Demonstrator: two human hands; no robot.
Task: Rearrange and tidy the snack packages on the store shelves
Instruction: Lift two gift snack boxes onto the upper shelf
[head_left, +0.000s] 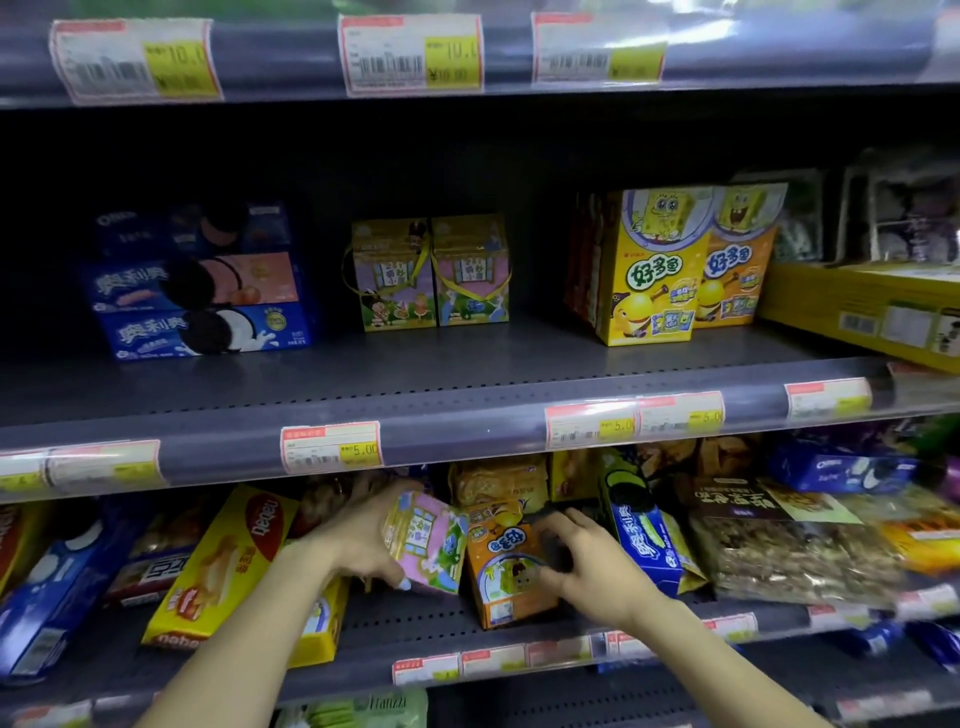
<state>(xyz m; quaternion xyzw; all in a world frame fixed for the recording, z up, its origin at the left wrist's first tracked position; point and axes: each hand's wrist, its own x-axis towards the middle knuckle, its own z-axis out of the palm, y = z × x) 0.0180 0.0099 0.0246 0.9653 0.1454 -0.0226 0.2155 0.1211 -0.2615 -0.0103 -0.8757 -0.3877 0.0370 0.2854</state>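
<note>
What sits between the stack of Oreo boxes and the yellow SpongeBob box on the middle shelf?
In the head view, two small cartoon gift boxes stand side by side between the Oreo boxes and the yellow SpongeBob box, with bare shelf on either side.

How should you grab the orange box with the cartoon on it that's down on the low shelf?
Grip the orange box by its two narrow sides near the top, coming from the front. It stands tilted with its top leaning toward you, and the right hand already rests on its right edge. The left hand is busy holding the pink box.
</note>
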